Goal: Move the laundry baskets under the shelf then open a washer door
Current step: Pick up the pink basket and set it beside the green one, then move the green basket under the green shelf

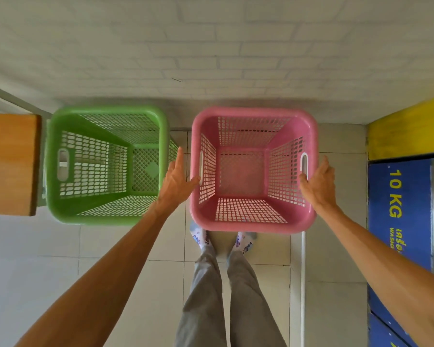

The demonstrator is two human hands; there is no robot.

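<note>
At the far left a wooden shelf (10,164) juts in from the edge, its top seen from above. Just beside it, to the right, the green basket (105,216) stands on the tiled floor (35,246), close to the white brick wall (211,46); nothing lies in it. The left hand (177,180) sits in the gap between the two baskets, fingers stretched forward and the thumb against the left handle slot of the pink basket (253,225); whether that grip is really grasping the rim or only resting on it, I cannot tell. The pink basket is directly in front of the person's feet, also with nothing inside, and stands apart from the green one. The right hand (317,182) has its grip clenched over the pink basket's right rim at the white handle slot. At the far right is the washer (398,196), its blue panel reading "10 KG" under a yellow band, with a metal surface beyond
</note>
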